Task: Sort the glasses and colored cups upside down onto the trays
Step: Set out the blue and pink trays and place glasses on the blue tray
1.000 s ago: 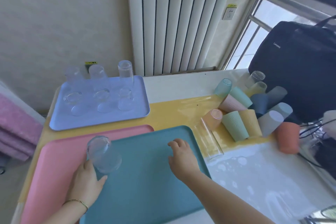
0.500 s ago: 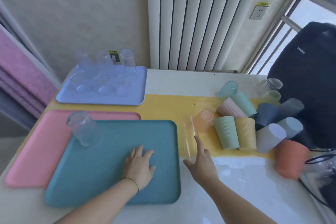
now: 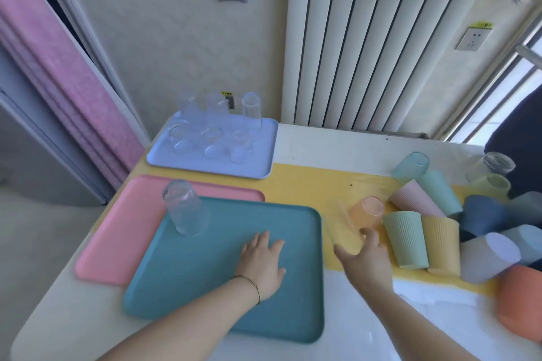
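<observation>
Now the clear glass (image 3: 185, 209) that the left hand (image 3: 262, 262) held a second ago stands free at the far left corner of the teal tray (image 3: 205, 287). That hand lies flat on the tray, fingers straight. The right hand (image 3: 366, 261) has left the tray and reaches, fingers spread, for a blurred glass (image 3: 343, 223) lying on the tabletop (image 3: 322, 143) beside the peach cup (image 3: 366, 211).

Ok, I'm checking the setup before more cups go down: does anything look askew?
Yes. The teal tray lies partly over the pink tray, so it may not sit flat. On the right, the colored cups lie jumbled, several on their sides.
</observation>
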